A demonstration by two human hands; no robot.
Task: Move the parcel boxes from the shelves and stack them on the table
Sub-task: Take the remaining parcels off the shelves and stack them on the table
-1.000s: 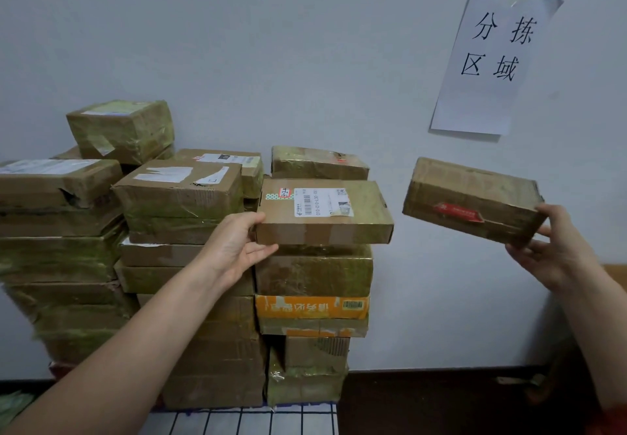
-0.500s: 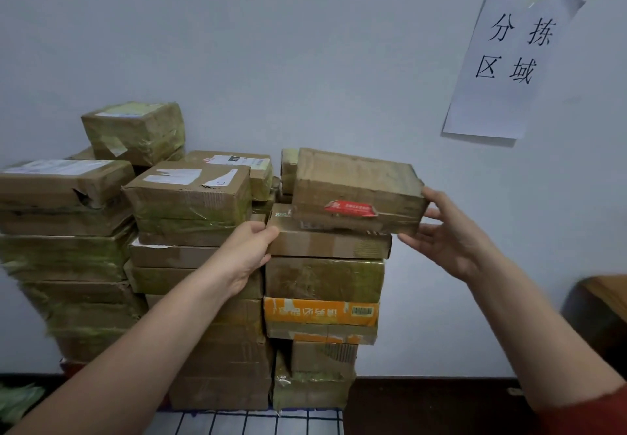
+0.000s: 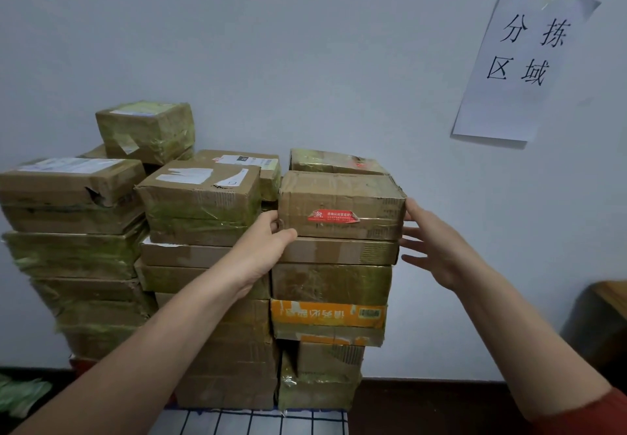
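The brown cardboard parcel box with a red sticker (image 3: 341, 205), which your right hand held in the air a second ago, now sits atop the right column of the stack of taped brown parcels (image 3: 203, 265), so it looks placed. Your left hand (image 3: 268, 241) grips its lower left corner, thumb across the front. Your right hand (image 3: 437, 251) is spread loose, one fingertip touching the box's right end.

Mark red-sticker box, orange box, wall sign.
brown cardboard box with red sticker (image 3: 380, 217), head view, front face, beside sticker
orange-printed cardboard box (image 3: 328, 315), head view, orange front band
white paper wall sign (image 3: 502, 112), head view, blank lower part
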